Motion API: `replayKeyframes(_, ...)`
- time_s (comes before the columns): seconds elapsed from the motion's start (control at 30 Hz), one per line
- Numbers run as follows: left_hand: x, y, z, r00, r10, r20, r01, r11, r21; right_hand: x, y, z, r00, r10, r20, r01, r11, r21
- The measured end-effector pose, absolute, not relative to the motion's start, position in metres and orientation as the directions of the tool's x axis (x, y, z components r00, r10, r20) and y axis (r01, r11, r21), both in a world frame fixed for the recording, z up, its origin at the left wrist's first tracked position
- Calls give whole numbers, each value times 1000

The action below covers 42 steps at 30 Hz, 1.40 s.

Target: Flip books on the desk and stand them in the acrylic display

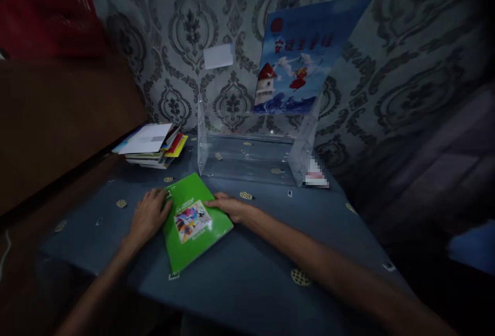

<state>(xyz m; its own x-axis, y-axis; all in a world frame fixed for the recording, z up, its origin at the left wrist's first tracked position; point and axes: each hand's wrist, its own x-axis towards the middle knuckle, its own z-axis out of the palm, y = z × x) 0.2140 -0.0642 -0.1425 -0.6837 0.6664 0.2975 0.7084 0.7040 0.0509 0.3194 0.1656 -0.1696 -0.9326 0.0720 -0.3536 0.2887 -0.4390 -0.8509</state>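
A green book (pixel 216 225) with a colourful picture on its cover is tilted above or against the front half of the table. My right hand (pixel 231 207) grips its right edge, thumb on the cover and the other fingers mostly hidden beneath. At the book's upper left edge, my left hand (pixel 150 213) is closed on it, back of the hand upward, with fingertips and thumb at the cover. Behind the book stands a clear acrylic rack (pixel 303 143). A blue illustrated book (pixel 297 68) is upright at the rack's right side, above its base.
A pile of books and papers (pixel 149 140) lies at the table's back left. The table (pixel 251 253) has a dark patterned cloth. A small pixelated item (pixel 315 173) sits by the rack's right end. Brown furniture (pixel 58 124) with a red bag (pixel 50 14) on top borders the left.
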Motion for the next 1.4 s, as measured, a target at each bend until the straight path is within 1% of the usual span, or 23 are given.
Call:
replayKeyframes(0.07,223,-56,-153,-652,704,281,744,666,58,341,182,-170,-911,53,-408,351,-417,-838)
replayKeyframes(0.17,230,-40,-162,-592,743,311,794,604,70,367,198,-164,-897,77,-436,370,-411,-833)
replayKeyframes(0.27,231,-23,-167,-538,791,292,843,513,162,390,207,-156,-889,107,-446,367,-417,-831)
replayKeyframes(0.37,235,-5,-177,-467,817,337,880,394,264,419,215,-153,-884,152,-442,347,-418,-840)
replayKeyframes(0.5,250,26,-191,-353,851,388,915,227,333,467,226,-156,-885,234,-402,298,-377,-877)
replayKeyframes(0.57,257,46,-193,-279,878,389,927,140,348,490,232,-158,-880,256,-400,312,-325,-893)
replayKeyframes(0.7,261,87,-189,-114,921,372,932,-30,360,523,244,-156,-833,322,-450,417,-169,-893)
replayKeyframes(0.8,261,113,-185,-32,940,339,927,-99,363,535,250,-151,-822,354,-446,434,-115,-893)
replayKeyframes(0.87,263,124,-184,-14,946,324,920,-114,375,538,252,-147,-813,366,-452,456,-82,-886)
replayKeyframes(0.97,266,126,-183,-74,927,368,909,-89,407,539,253,-143,-793,357,-494,521,-25,-853)
replayKeyframes(1.03,266,119,-183,-147,899,414,902,-50,429,542,256,-141,-785,355,-508,564,69,-823)
replayKeyframes(1.07,266,115,-182,-177,887,428,898,-33,440,544,257,-139,-785,373,-495,580,161,-799)
replayKeyframes(1.1,266,110,-181,-197,880,433,893,-21,450,546,259,-137,-787,409,-462,590,278,-758)
replayKeyframes(1.17,264,102,-180,-216,876,431,887,-8,462,545,261,-130,-803,496,-330,578,514,-634)
replayKeyframes(1.2,263,99,-179,-214,877,431,887,-10,462,543,261,-127,-816,523,-248,558,596,-578)
replayKeyframes(1.23,262,97,-179,-203,877,435,889,-21,458,537,259,-124,-827,538,-163,529,647,-549)
replayKeyframes(1.27,261,97,-178,-187,877,443,892,-37,450,529,255,-121,-842,533,-88,486,676,-553)
replayKeyframes(1.33,261,97,-179,-144,874,465,901,-79,427,506,243,-120,-877,477,62,339,703,-626)
replayKeyframes(1.4,262,98,-180,-108,872,477,909,-107,402,476,231,-124,-922,328,208,100,718,-689)
